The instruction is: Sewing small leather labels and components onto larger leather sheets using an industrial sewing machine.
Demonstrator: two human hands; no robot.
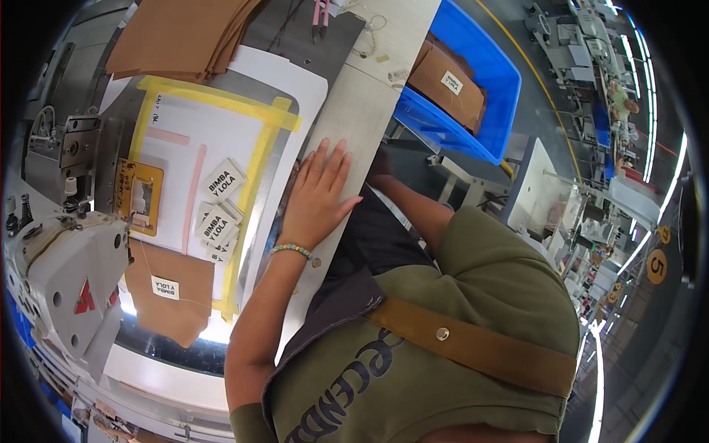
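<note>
My left hand (pixel 316 196), with a beaded bracelet, lies palm down, fingers stretched, on the pale table edge beside a white template sheet (pixel 170 177) framed in yellow tape. On the sheet are several white labels (pixel 221 179) and a yellow metal frame (pixel 153 198). A brown piece (pixel 173 317) with a label and loose thread lies nearer the grey sewing machine (pixel 70 288). My right hand (pixel 381 167) is low beyond the table edge, mostly in shadow; its fingers and anything in them are hidden.
A stack of brown pieces (pixel 170 37) and pink-handled snips (pixel 320 18) lie at the back of the table. A blue bin (pixel 498 103) holding more brown pieces stands at the right. Farther right, a person (pixel 620 103) is among other workstations.
</note>
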